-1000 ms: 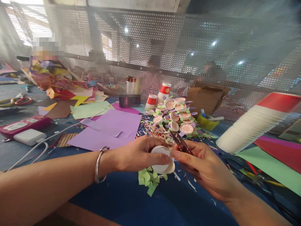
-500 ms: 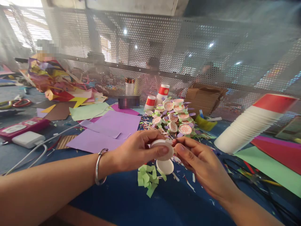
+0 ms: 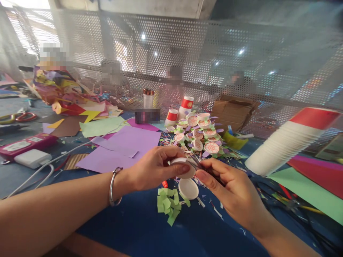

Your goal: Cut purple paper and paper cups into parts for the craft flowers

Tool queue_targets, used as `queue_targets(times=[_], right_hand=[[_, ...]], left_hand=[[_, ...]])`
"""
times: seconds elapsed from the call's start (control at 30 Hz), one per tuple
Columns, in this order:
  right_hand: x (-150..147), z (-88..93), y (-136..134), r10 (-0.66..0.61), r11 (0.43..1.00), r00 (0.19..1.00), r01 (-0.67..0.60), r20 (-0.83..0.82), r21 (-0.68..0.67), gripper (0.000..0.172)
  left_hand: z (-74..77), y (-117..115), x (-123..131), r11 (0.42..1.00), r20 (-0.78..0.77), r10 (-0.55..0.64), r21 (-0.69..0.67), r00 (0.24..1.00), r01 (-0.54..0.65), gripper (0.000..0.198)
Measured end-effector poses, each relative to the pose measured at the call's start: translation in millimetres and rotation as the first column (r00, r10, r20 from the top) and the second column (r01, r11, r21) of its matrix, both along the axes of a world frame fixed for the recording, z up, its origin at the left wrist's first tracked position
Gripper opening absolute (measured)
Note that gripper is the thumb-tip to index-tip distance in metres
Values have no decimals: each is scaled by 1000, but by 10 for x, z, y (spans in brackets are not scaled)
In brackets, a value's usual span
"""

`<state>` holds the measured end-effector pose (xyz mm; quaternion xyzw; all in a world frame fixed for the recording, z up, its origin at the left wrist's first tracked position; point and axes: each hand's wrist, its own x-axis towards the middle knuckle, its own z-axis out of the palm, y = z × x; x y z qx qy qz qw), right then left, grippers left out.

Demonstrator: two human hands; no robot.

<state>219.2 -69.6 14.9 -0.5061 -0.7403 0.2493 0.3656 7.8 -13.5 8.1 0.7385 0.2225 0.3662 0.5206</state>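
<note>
My left hand (image 3: 158,167) pinches a white paper cup bottom (image 3: 186,172), a shallow round piece, with the thumb on its face. My right hand (image 3: 227,189) grips a pair of small scissors (image 3: 197,163); the fingers hide the handles. Their grey blades meet the upper right rim of the cup bottom. Just below the hands a second white cup bottom (image 3: 188,189) lies on the blue table (image 3: 134,228), beside a heap of cut green paper strips (image 3: 167,203). An orange-red tip (image 3: 164,184) shows under my left hand.
Beyond my hands rises a pile of cup bottoms with red drawings and paper tabs (image 3: 198,134). Stacked paper cups (image 3: 289,139) lean at right. Purple paper sheets (image 3: 128,142), a pink box (image 3: 26,145) and a white charger (image 3: 32,157) lie left. Perforated metal (image 3: 160,46) stands behind.
The scissors' blades have come across the cup bottom's rim and show more clearly. My right hand has shifted slightly, and the orange-red tip has become visible under my left hand.
</note>
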Motion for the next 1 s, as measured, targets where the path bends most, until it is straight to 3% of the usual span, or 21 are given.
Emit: queue_targets(times=[0.17,0.53,1.0], right_hand=[[-2,-10,-15,18,999,998,-21,63,38,31],[-13,21,-67,-10,960,978,-49,208,275,23],[-12,33,-76,-21,944,970,-61,243,325,25]], left_hand=[[29,-24,10,990,-125,76,126,989,-60,14],[-21,-15,42,990,10,-92,-107,996,93,19],[-23,11,43,987,-23,-93,-131,995,89,26]])
